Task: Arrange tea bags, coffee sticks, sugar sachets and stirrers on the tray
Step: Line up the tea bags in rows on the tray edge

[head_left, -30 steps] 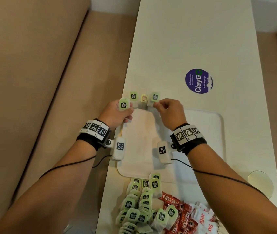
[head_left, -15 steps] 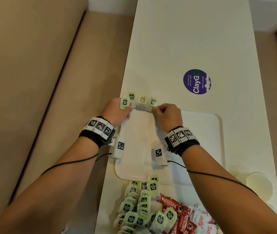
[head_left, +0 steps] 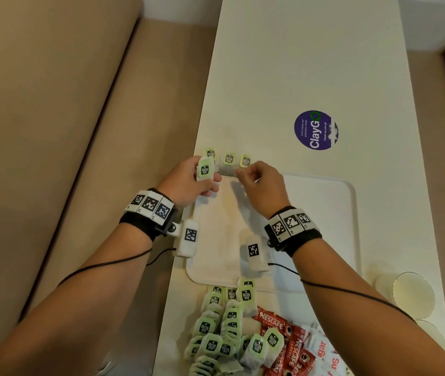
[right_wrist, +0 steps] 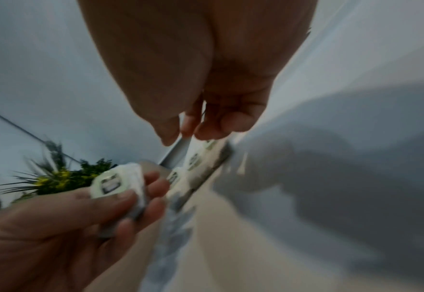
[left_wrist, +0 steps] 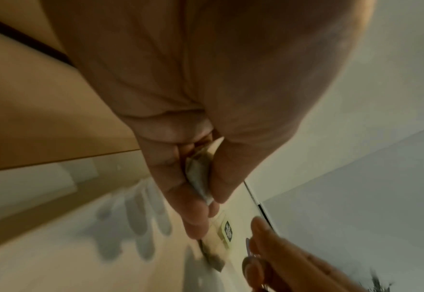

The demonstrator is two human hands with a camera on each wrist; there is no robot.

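Observation:
Three green-tagged tea bags (head_left: pixel 229 159) lie in a row at the far left edge of the white tray (head_left: pixel 346 218). My left hand (head_left: pixel 207 183) holds a small stack of tea bags (head_left: pixel 205 170) between thumb and fingers at the row's left end; the stack (left_wrist: pixel 198 175) also shows in the left wrist view. My right hand (head_left: pixel 243 175) hovers at the rightmost tea bag (head_left: pixel 245 161) with its fingers loosely curled. In the right wrist view nothing lies between its thumb and fingertips (right_wrist: pixel 213 130). A pile of tea bags (head_left: pixel 224 329), red coffee sticks (head_left: pixel 286 337) and sugar sachets (head_left: pixel 321 348) lies in front of the tray.
The white table (head_left: pixel 297 50) is narrow, with a purple round sticker (head_left: pixel 315 130) beyond the tray. Clear round cups or lids (head_left: pixel 412 293) sit at the right edge. A beige bench (head_left: pixel 53 131) runs along the left side.
My right hand lowered the third tea bag into the row at the tray's far edge and loosened its fingers. The left hand stayed in place with its stack.

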